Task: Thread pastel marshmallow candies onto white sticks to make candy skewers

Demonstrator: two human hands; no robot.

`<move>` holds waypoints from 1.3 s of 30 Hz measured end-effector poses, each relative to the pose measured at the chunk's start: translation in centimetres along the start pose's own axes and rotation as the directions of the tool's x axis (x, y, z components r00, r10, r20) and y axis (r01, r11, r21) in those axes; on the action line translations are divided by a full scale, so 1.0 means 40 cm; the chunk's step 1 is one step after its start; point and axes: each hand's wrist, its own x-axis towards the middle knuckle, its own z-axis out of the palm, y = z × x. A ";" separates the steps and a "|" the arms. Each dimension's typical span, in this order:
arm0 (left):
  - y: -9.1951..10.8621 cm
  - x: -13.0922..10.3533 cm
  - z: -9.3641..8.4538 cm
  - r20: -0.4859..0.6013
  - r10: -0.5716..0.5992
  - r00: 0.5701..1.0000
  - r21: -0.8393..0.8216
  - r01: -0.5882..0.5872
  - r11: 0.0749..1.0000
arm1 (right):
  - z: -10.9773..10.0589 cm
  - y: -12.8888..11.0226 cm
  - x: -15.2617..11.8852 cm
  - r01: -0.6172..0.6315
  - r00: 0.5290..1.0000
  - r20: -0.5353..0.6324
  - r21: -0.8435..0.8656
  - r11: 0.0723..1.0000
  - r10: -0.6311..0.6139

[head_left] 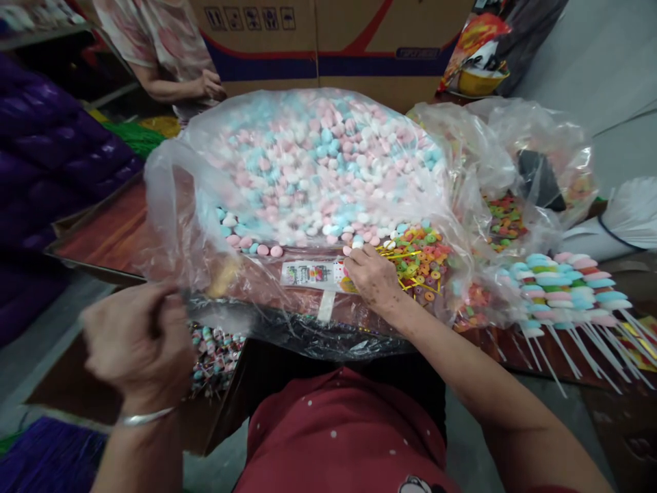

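My left hand (138,335), with a silver bracelet at the wrist, is raised at the lower left over an open carton. Its fingers are curled in and blurred; whatever they hold, if anything, is hidden. My right hand (373,275) rests at the front edge of a clear plastic bag full of pink, white and blue candies (308,164). Its fingertips touch the right end of a printed label wrapper (311,272) and lie beside a few loose candies. Ring-shaped gummies (423,263) with gold twist ties lie just right of that hand.
Candy skewers (569,291) on white sticks lie at the right, with white sticks (636,209) behind them. A carton (205,424) holds wrapped candies at lower left. Behind the candies stand a large cardboard box (333,48) and another person (169,61) at the back left.
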 end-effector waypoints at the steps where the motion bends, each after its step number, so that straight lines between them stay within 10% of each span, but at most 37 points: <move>1: 0.036 0.015 0.056 -0.010 0.178 0.984 -0.001 -0.178 0.984 | -0.002 0.000 0.000 0.009 1.000 -0.023 0.000 1.000 -0.009; 6: 0.195 0.049 0.264 0.350 0.379 0.857 -0.177 -0.336 0.925 | 0.014 -0.003 0.012 0.009 1.000 -0.018 0.066 0.998 -0.008; 12: 0.214 0.042 0.353 0.477 0.441 0.760 -0.180 -0.407 0.896 | 0.029 0.004 0.018 -0.017 0.999 -0.034 0.093 0.996 0.021; 17: 0.213 0.073 0.368 0.613 0.400 0.681 -0.149 -0.398 0.905 | 0.003 0.009 0.004 0.062 0.965 -0.259 0.042 0.997 -0.049; 21: 0.224 0.102 0.363 0.753 0.258 0.606 -0.237 -0.116 0.964 | -0.014 0.014 -0.002 0.131 0.939 -0.333 0.120 0.984 -0.084; 26: 0.238 0.112 0.340 0.798 0.222 0.560 -0.354 0.139 0.925 | -0.033 0.028 -0.025 -0.004 0.900 -0.347 0.597 0.802 0.262; 30: 0.251 0.093 0.322 0.813 0.287 0.506 -0.397 0.122 0.909 | -0.057 0.033 -0.063 -0.024 0.957 -0.151 0.811 0.584 0.248; 39: 0.257 0.016 0.303 0.674 0.478 0.563 -0.563 -0.027 0.826 | -0.081 -0.001 -0.159 0.127 0.931 -0.320 0.733 0.669 0.174</move>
